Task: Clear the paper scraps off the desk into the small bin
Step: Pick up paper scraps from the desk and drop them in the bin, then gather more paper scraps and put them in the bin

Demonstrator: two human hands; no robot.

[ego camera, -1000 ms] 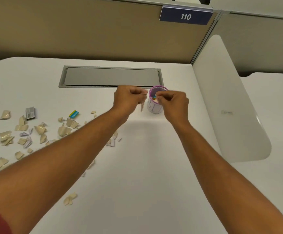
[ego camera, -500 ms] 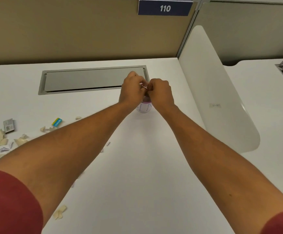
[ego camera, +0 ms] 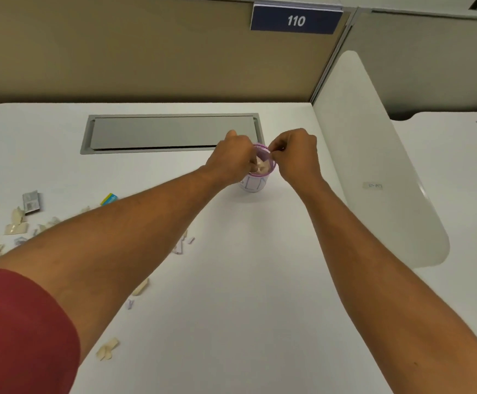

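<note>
White desk (ego camera: 231,280) — scraps (ego camera: 13,228) left, both hands over bin (ego camera: 255,183).

A white desk (ego camera: 231,322) is backed by a tan partition (ego camera: 118,52) bearing a blue sign (ego camera: 295,19) marked 110.

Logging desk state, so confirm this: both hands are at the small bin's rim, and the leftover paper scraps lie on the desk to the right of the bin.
Not quite. In the head view both hands, left hand and right hand, are at the small bin, but the leftover paper scraps lie on the desk to its left, not its right.
</note>
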